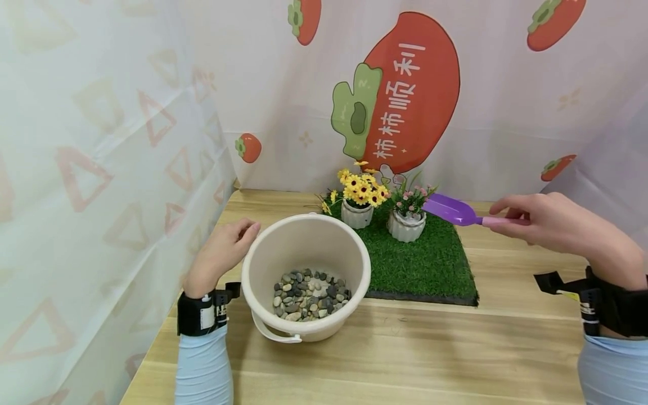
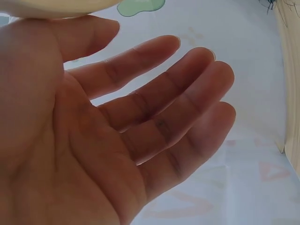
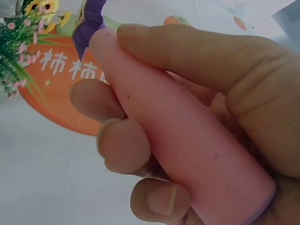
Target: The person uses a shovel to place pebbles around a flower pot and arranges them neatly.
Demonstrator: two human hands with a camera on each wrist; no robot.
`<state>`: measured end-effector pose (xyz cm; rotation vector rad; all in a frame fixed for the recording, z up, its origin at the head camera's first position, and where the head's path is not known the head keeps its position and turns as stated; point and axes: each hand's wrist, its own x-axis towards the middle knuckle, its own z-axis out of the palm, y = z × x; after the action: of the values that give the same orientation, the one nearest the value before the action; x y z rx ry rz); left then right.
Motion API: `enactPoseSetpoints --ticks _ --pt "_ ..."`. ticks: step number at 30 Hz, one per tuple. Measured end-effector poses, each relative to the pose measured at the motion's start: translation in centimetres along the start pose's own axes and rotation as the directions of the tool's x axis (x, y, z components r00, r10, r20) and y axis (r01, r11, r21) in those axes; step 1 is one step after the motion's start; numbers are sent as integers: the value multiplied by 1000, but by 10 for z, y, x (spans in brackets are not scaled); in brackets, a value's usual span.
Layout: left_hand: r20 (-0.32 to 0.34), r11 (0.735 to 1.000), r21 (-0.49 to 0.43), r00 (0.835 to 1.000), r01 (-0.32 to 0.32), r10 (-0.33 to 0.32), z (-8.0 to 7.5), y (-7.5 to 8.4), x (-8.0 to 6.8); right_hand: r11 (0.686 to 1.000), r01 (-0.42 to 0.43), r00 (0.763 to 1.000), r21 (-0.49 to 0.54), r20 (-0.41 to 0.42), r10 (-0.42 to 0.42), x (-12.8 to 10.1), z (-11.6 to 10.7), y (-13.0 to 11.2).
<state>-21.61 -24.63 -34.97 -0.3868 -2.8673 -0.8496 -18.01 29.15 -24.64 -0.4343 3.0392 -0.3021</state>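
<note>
Here the right hand [image 1: 544, 222] curls its grip round the pink handle [image 3: 183, 145] of a purple scoop [image 1: 450, 209], blade held level above the pot of pink flowers [image 1: 407, 216] on the green turf mat [image 1: 425, 264]. The left hand [image 1: 223, 250] lies open with relaxed fingers [image 2: 154, 93] just beside the rim of the cream bucket [image 1: 354, 247] (probably to steady it, contact unclear). Pebbles [image 1: 310, 295] cover the bucket's floor; the yellow flowers [image 1: 360, 191] stand behind it, all on the wooden table [image 1: 430, 349].
</note>
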Motion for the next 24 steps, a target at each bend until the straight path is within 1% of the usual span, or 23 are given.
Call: enactPoseSetpoints --ticks 4,10,13,17,20,24 --pt "6 1000 -7 1000 7 -7 0 -1 1 999 34 999 -9 -15 -34 3 -3 -7" --pt "3 1000 -1 1000 4 -4 2 -2 1 993 112 992 -35 -49 -114 8 -7 -15" --pt "-4 1000 6 1000 7 -7 3 -3 1 991 128 990 -49 -52 -131 10 -8 -21" --pt "-6 1000 10 1000 7 -7 4 -3 1 988 151 986 -40 -63 -153 11 -10 -29" --pt "4 1000 10 1000 11 -11 4 -3 2 977 213 972 -30 -98 -215 12 -11 -38" --pt "20 1000 12 1000 11 -11 4 -4 2 948 315 938 -38 -137 -317 15 -13 -49"
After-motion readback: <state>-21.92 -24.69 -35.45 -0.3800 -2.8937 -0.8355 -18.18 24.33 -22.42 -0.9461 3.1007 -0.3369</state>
